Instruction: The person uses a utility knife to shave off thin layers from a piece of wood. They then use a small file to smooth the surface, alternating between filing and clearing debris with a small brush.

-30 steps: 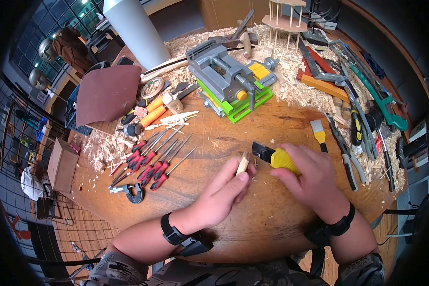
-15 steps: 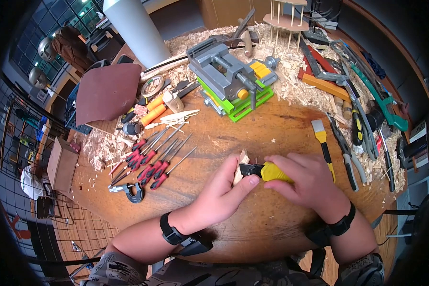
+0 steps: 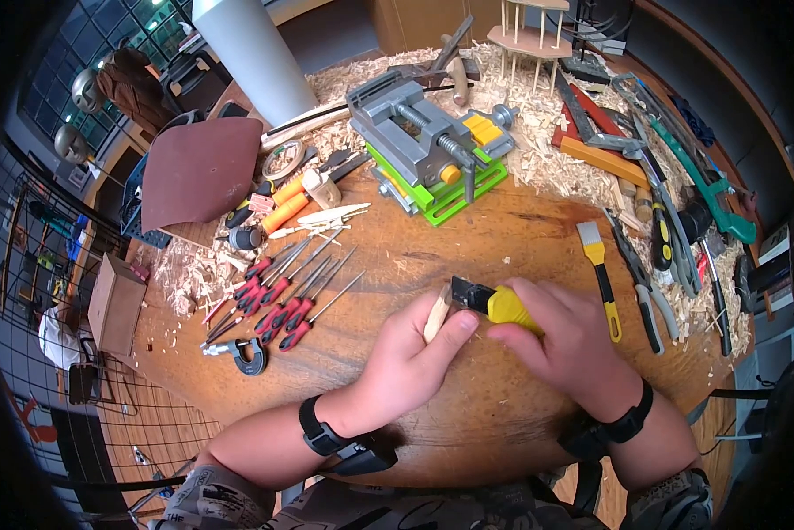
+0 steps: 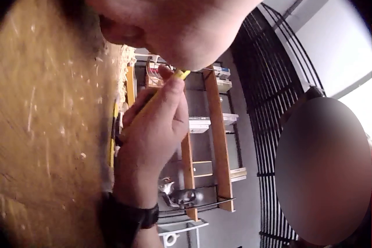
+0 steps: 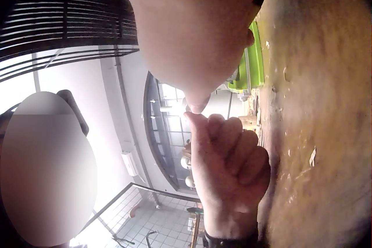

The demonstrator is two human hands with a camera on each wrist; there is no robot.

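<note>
My left hand [image 3: 401, 358] grips a small pale wooden stick [image 3: 436, 318], which stands up slanting between thumb and fingers. A yellow utility knife [image 3: 510, 309] is in my right hand [image 3: 574, 336], thumb along its near side. Its dark blade [image 3: 470, 295] points left, its tip right at the upper part of the stick, just above the left thumb. In the left wrist view, a bit of the yellow handle shows at the right hand's fingers. The right wrist view has the left hand [image 5: 232, 155] with curled fingers; the stick is hidden there.
A grey vise on a green base [image 3: 428, 150] stands ahead on the wooden table [image 3: 468, 424]. Several red-handled files [image 3: 278, 305] and a micrometer [image 3: 238, 355] lie left. A yellow brush [image 3: 598, 265] and pliers [image 3: 640, 283] lie right, near wood shavings [image 3: 538, 115].
The knife came left from beside the stick until its blade overlapped the stick near the left thumb. Now it has shifted slightly up, blade tip at the stick's upper part.
</note>
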